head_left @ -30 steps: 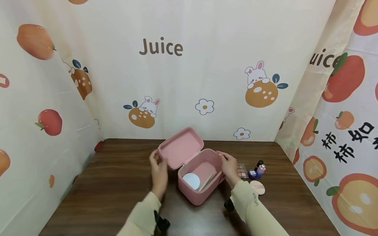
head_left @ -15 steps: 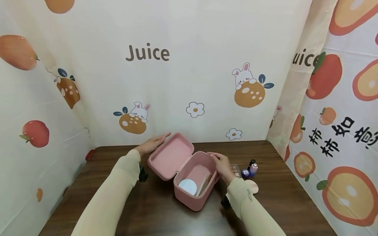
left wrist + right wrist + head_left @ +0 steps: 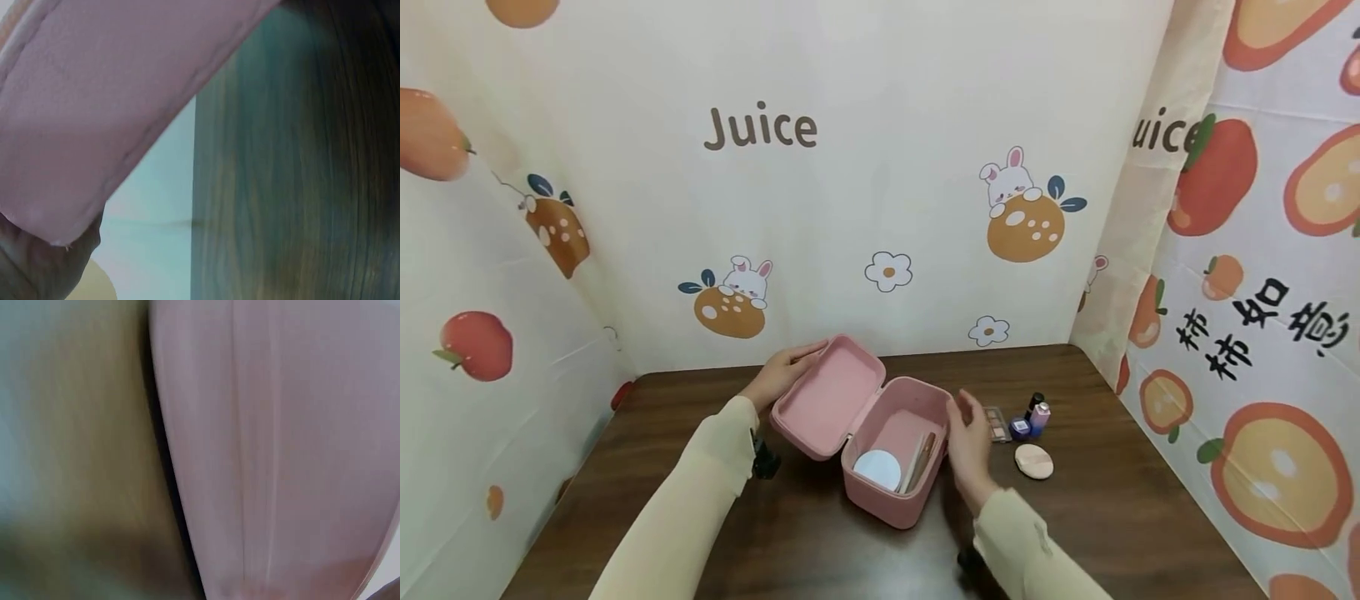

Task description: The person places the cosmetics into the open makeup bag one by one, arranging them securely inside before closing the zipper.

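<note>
A pink cosmetic case (image 3: pixel 887 500) stands on the table with its lid (image 3: pixel 831 396) tilted back to the left. Inside lie a white round disc (image 3: pixel 877 470) and a few slim, upright-leaning items (image 3: pixel 919 462), one brownish. My left hand (image 3: pixel 778 375) supports the lid's back at its upper left edge, fingers stretched along it; in the left wrist view part of that hand (image 3: pixel 47 265) shows at the lid's corner. Beside the case's right wall is my right hand (image 3: pixel 970 446), its fingers loosely bent near the rim. The pink wall (image 3: pixel 250 450) fills much of the right wrist view.
To the right on the brown table (image 3: pixel 1097 500) lie an eyeshadow palette (image 3: pixel 997 425), a dark blue jar (image 3: pixel 1019 429), a pink-and-blue bottle (image 3: pixel 1039 418), a black-capped item (image 3: pixel 1034 402) and a round powder puff (image 3: pixel 1033 461). A printed curtain (image 3: pixel 850 208) closes off the back.
My left hand has gone from the lid's front left edge to behind its upper left side. My right hand has left the case's rim and dropped along its right side. The head view has shifted.
</note>
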`<state>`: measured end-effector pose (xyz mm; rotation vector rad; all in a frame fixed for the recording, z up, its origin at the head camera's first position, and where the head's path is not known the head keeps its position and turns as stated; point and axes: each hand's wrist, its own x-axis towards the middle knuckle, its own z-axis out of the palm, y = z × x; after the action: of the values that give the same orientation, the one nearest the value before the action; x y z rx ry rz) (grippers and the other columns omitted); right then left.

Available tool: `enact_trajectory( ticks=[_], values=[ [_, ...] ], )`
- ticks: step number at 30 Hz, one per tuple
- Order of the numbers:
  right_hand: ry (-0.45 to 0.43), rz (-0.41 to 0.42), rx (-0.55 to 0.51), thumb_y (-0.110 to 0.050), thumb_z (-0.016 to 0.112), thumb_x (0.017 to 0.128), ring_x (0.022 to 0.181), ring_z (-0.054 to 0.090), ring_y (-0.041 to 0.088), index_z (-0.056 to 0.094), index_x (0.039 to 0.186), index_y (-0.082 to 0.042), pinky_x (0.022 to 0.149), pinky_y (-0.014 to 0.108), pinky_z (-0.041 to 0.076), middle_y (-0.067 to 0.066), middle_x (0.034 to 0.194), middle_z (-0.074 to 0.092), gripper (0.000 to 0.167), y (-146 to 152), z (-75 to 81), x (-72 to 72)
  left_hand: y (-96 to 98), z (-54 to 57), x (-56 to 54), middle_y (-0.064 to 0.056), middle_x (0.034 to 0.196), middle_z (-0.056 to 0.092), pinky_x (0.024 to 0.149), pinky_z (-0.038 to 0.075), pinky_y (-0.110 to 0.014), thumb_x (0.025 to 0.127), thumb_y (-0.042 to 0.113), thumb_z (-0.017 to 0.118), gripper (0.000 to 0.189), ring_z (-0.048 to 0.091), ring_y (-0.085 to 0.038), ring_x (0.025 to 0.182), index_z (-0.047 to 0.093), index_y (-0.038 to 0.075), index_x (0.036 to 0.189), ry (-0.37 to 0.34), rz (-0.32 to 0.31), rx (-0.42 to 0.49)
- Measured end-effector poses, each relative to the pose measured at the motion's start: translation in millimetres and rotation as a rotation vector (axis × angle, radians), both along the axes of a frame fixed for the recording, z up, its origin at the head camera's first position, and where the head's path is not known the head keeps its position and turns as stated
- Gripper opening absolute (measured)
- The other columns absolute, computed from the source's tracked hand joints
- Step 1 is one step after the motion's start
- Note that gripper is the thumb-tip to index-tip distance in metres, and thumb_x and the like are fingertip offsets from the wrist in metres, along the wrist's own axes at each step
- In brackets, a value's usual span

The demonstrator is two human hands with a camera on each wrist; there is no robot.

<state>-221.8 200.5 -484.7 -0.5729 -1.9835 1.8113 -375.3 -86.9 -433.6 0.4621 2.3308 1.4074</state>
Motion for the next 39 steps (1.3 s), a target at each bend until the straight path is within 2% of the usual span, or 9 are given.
enact_trajectory(
  ticks=[3,6,10,15,20,23,27,32,39],
  values=[
    [-0.005,0.047,-0.038,-0.015,0.057,0.1,0.132,0.048,0.037,0.045,0.142,0.003,0.107,0.048,0.041,0.026,0.14,0.051,0.047,-20,-1.7,24.9,-9.0,-2.1,8.6,-0.001,0.157,0.037,0.112,0.031,-0.057,0.101,0.049,0.047,0.049,0.032,-0.031,0.145,0.043,0.036,0.148,0.041,0.049,-0.012],
    [0.003,0.083,0.036,-0.018,0.056,0.101,0.134,0.046,0.036,0.047,0.143,0.003,0.107,0.049,0.04,0.024,0.143,0.05,0.047,-30,-4.3,32.0,-16.3,-4.4,19.9,0.0,0.158,0.034,0.112,0.03,-0.058,0.102,0.048,0.045,0.048,0.03,-0.032,0.146,0.04,0.038,0.149,0.053,0.093,-0.014],
    [0.0,0.09,0.118,-0.018,0.053,0.103,0.136,0.044,0.033,0.051,0.141,0.0,0.109,0.049,0.038,0.018,0.145,0.05,0.043,-26,-6.4,21.3,-18.3,-8.3,40.8,-0.002,0.157,0.036,0.112,0.031,-0.056,0.103,0.045,0.044,0.045,0.031,-0.032,0.145,0.042,0.038,0.148,0.082,0.204,-0.031],
    [-0.049,0.165,0.128,-0.017,0.05,0.104,0.137,0.043,0.032,0.052,0.142,-0.005,0.111,0.048,0.036,0.014,0.146,0.05,0.04,-11,-7.9,3.3,-12.9,-12.7,72.5,-0.011,0.149,0.047,0.104,0.04,-0.052,0.104,0.038,0.047,0.042,0.047,-0.033,0.133,0.049,0.032,0.146,0.137,0.4,-0.055],
    [-0.069,0.289,0.107,-0.023,0.05,0.104,0.137,0.043,0.03,0.052,0.143,-0.01,0.11,0.048,0.037,0.011,0.147,0.049,0.042,7,-11.8,-7.5,-6.6,-15.2,101.1,-0.015,0.146,0.05,0.094,0.045,-0.047,0.104,0.036,0.047,0.042,0.053,-0.032,0.124,0.049,0.028,0.146,0.154,0.515,-0.039],
    [-0.079,0.335,0.114,-0.026,0.05,0.104,0.138,0.043,0.03,0.052,0.144,-0.013,0.11,0.048,0.038,0.01,0.148,0.048,0.042,14,-14.4,-10.3,-3.2,-17.5,113.4,-0.013,0.141,0.055,0.09,0.047,-0.045,0.104,0.035,0.048,0.042,0.057,-0.032,0.117,0.05,0.028,0.145,0.176,0.559,-0.045],
    [-0.082,0.338,0.118,-0.027,0.05,0.104,0.137,0.044,0.031,0.052,0.144,-0.014,0.11,0.048,0.038,0.01,0.149,0.048,0.042,17,-15.3,-11.5,-1.0,-17.5,116.8,-0.011,0.136,0.06,0.084,0.045,-0.04,0.103,0.033,0.05,0.041,0.06,-0.028,0.107,0.052,0.029,0.143,0.202,0.58,-0.054],
    [-0.073,0.304,0.112,-0.025,0.05,0.104,0.136,0.045,0.03,0.053,0.143,-0.014,0.109,0.048,0.039,0.011,0.147,0.05,0.041,11,-13.0,-9.1,-3.9,-13.8,107.7,-0.015,0.139,0.057,0.089,0.045,-0.043,0.103,0.034,0.05,0.042,0.057,-0.029,0.117,0.052,0.026,0.144,0.188,0.554,-0.037],
    [-0.066,0.268,0.105,-0.023,0.049,0.104,0.137,0.044,0.03,0.052,0.144,-0.011,0.111,0.048,0.036,0.012,0.147,0.05,0.041,2,-13.2,-4.9,-8.0,-14.4,98.7,-0.014,0.137,0.059,0.087,0.045,-0.04,0.103,0.032,0.05,0.041,0.058,-0.029,0.112,0.052,0.026,0.143,0.181,0.537,-0.048]
  ],
)
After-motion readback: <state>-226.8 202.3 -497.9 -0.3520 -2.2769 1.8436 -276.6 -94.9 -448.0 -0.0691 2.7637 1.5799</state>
